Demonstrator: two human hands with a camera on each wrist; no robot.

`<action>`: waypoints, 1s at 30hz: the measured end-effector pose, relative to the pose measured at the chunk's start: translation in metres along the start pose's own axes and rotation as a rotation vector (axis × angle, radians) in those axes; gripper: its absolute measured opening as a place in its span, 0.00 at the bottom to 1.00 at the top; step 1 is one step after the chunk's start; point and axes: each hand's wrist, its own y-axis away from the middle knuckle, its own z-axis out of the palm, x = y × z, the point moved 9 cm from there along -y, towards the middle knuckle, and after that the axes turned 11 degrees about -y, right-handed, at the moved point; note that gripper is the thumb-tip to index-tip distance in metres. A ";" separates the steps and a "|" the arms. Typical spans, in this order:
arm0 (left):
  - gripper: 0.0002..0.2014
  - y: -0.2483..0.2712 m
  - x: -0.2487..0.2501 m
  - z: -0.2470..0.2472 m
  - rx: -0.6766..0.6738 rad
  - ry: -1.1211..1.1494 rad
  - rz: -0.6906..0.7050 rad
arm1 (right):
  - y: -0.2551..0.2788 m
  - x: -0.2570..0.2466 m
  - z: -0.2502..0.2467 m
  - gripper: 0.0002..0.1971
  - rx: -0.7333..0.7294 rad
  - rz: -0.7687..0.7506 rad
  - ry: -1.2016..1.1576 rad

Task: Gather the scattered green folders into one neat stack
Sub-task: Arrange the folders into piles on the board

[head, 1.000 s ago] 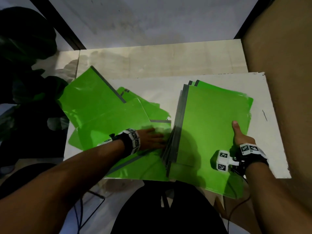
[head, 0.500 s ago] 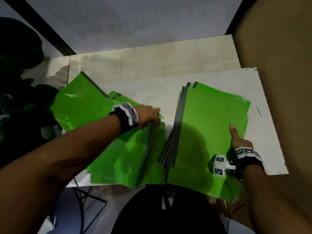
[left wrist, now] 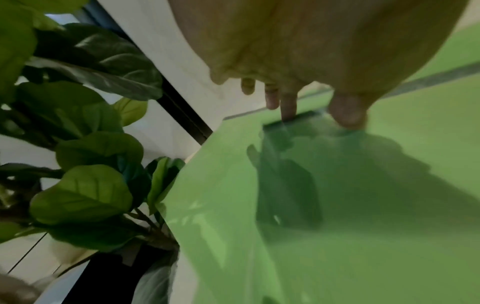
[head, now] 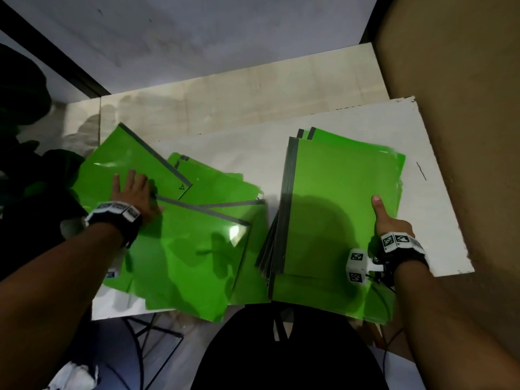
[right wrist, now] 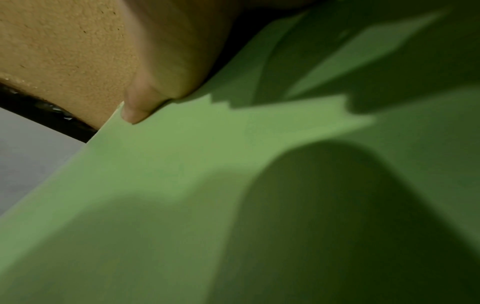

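Note:
A stack of green folders (head: 337, 206) with grey spines lies on the right of the white board (head: 439, 220). My right hand (head: 388, 220) holds its right edge. The thumb (right wrist: 135, 111) lies on top and the fingers are hidden below the edge. On the left, several loose green folders overlap at angles: a far-left folder (head: 121, 164), a middle one (head: 213, 187) and a front one (head: 191, 254) that overhangs the near edge. My left hand (head: 132, 192) rests flat on the far-left folder (left wrist: 337, 205), fingers (left wrist: 288, 107) straight.
A leafy potted plant (left wrist: 78, 185) stands just off the board's left edge. A brown wall (head: 464, 136) runs close along the right side. A pale wooden surface (head: 239, 99) lies behind the board. My dark lap (head: 281, 347) is below the near edge.
My left hand moved from beside the stack to the far left and now lies flat on the leftmost folder. The folder it was lifting lies on the loose pile. The right hand stayed.

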 end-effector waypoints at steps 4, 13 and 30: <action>0.57 0.022 0.076 0.004 0.101 0.080 0.415 | -0.003 0.000 0.000 0.48 0.012 -0.007 0.022; 0.44 0.013 0.152 -0.024 0.081 0.168 0.358 | 0.000 0.001 -0.001 0.54 0.025 0.013 0.051; 0.35 0.025 0.148 -0.026 -0.120 0.289 0.489 | -0.001 0.000 0.000 0.55 0.013 -0.003 0.075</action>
